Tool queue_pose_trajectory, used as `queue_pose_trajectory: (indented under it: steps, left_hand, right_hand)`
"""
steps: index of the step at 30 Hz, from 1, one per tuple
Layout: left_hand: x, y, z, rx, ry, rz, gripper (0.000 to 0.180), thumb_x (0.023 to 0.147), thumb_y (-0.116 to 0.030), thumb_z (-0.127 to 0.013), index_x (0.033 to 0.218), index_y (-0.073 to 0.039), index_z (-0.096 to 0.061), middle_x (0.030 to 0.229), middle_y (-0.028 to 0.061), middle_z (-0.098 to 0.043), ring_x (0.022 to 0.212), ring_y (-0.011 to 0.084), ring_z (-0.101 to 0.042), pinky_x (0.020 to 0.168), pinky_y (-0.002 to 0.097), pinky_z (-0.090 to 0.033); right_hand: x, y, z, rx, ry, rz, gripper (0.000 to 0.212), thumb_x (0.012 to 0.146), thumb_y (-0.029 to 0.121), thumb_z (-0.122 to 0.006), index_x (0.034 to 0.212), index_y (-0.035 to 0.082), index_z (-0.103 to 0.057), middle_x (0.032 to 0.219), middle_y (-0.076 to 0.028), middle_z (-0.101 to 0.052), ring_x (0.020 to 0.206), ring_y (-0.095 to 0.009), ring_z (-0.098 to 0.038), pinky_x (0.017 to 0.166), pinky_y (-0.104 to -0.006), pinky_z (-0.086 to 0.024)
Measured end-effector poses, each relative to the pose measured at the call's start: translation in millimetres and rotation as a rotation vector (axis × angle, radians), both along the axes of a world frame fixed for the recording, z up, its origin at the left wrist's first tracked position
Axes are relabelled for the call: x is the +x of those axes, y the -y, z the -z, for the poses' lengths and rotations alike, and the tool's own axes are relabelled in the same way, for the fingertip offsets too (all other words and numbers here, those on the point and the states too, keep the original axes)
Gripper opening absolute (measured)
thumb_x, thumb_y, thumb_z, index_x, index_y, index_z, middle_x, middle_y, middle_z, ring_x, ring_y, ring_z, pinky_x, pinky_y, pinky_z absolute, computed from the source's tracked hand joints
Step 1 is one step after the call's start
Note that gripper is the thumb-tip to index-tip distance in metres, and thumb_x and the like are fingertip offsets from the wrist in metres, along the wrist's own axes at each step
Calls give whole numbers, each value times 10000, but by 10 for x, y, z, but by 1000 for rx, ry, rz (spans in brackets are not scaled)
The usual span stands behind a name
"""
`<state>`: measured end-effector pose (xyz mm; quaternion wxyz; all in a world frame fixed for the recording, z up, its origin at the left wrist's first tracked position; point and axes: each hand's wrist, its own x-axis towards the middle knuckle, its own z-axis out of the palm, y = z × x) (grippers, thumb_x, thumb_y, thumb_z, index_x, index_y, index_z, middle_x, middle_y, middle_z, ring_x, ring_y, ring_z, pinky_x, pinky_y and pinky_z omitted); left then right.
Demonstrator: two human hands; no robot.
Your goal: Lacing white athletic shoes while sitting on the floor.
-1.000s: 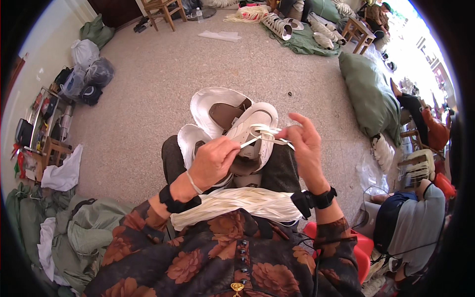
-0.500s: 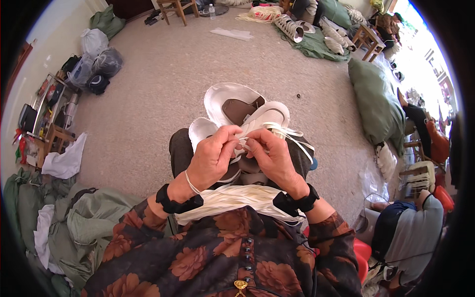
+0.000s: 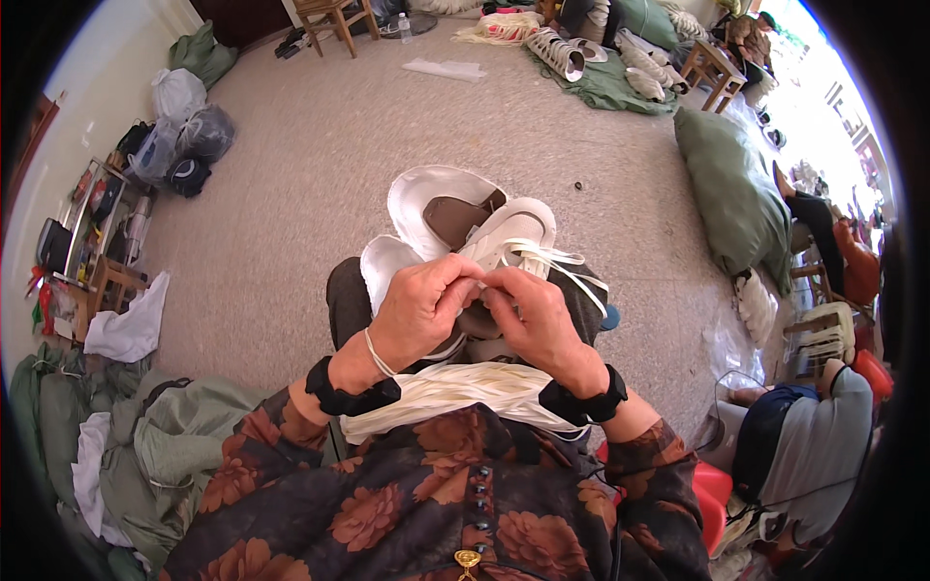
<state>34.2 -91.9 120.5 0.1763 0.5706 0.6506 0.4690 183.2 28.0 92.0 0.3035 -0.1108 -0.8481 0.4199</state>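
My left hand (image 3: 412,315) and my right hand (image 3: 538,315) meet above my lap, thumbs and forefingers pinched together. A thin white shoelace is between their fingertips, mostly hidden by the fingers. Just beyond them, a white sneaker (image 3: 535,225) lies across my knees, its loose laces (image 3: 572,259) trailing to the right. Behind it to the left is a white shoe upper (image 3: 412,194) with a brown inside, and another white shoe piece (image 3: 380,263) shows beside my left hand. Beneath my wrists, a thick bundle of cream laces (image 3: 446,395) rests on my lap.
Green sacks (image 3: 184,436) are heaped at the near left. A large stuffed green sack (image 3: 731,189) stands at the right, with a co-worker (image 3: 814,450) bent over nearer me. Plastic bags (image 3: 179,97) and a shelf (image 3: 92,218) line the left wall. Stools and shoe parts lie at the back.
My hands have drawn closer together, fingertips now touching where a short stretch of lace showed between them. The whole view has shifted slightly; the shoes stay on my lap.
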Motion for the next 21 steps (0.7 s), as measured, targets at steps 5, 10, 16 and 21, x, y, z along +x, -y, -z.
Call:
queue_pose_trajectory:
  steps: [5,10,16,21]
  left_hand:
    - [80,-339,453,64,-224,-51,489,855,-183,-740,1251,37,-555,1210,203,-618,1133,305,-612,963,379,-485]
    - [243,-648,1076,-299,-387,-260,1042,738,-477,-781,1454,86,-275,1534,269,-276,1444,395,-249,1151,530,-247]
    - [287,-827,1281,-383,-466,-314,1013,786,-509,-708,1476,76,-251,1565,233,-259,1467,347,-227,1102,630,-248]
    - [143,-690,1298,-418,-493,-356,1013,819,-566,-651,1485,76,-238,1557,234,-279,1463,342,-239,1097,631,-249]
  right_hand:
    - [407,-212,234,-284,53,155,48,940,13,-554,973,1,-586,761,-103,-645,665,-188,-623,618,-306,-499]
    - [547,-115,132,-416,160,37,95,991,67,-526,1004,2,-594,796,-27,-641,759,-89,-600,695,-247,-491]
    - [698,31,-474,-294,214,-167,89,942,39,-554,986,-6,-617,789,-81,-643,719,-166,-612,683,-290,-491]
    - [1098,101,-1436,-130,-113,-430,73,833,-19,-572,853,-41,-639,831,-150,-652,729,-271,-652,691,-436,-523]
